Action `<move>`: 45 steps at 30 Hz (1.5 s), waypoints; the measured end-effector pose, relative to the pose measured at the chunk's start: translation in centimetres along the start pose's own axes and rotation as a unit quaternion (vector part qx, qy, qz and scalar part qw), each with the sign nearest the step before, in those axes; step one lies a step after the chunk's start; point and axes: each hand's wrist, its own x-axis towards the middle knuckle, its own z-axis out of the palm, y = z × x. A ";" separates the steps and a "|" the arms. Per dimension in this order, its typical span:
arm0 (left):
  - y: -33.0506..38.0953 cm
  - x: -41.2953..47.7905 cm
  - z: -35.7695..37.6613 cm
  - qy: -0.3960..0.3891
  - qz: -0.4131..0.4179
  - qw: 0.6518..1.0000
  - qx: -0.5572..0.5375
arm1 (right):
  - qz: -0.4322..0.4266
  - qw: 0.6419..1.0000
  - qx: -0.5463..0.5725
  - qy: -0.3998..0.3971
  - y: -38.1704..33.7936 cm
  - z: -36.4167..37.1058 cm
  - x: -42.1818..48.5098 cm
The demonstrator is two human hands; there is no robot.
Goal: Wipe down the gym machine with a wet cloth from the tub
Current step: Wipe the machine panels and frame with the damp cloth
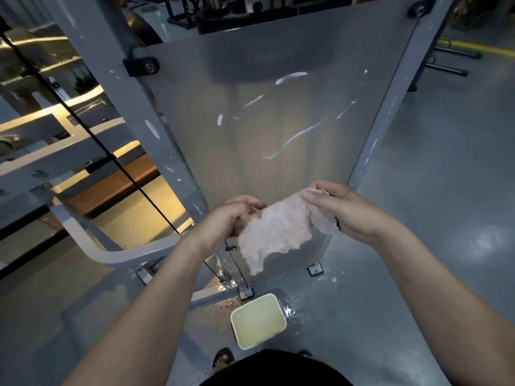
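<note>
Above the tub, my left hand and right hand grip the pink cloth; the machine panel shows white smears, not yet wiped.

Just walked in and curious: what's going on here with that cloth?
A person is holding a pale pink cloth up between the left hand and the right hand, each gripping one end, in front of the gym machine's grey panel. The panel carries white smears. A white tub of yellowish liquid sits on the floor below the cloth.
</note>
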 end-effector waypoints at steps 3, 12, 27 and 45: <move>0.3 0.7 1.7 -0.054 -0.008 0.995 0.086 | 0.003 1.000 -0.012 0.000 -0.4 0.1 0.1; -1.1 2.0 4.0 0.005 0.062 0.977 0.202 | -0.019 0.997 -0.060 -0.043 0.9 -1.8 -1.1; -0.8 0.4 4.9 0.109 0.037 0.993 -0.014 | -0.084 0.987 -0.136 -0.006 2.0 -0.2 1.0; 0.4 1.8 4.8 0.322 0.019 0.917 0.233 | 0.015 0.949 0.315 0.016 4.3 1.0 3.9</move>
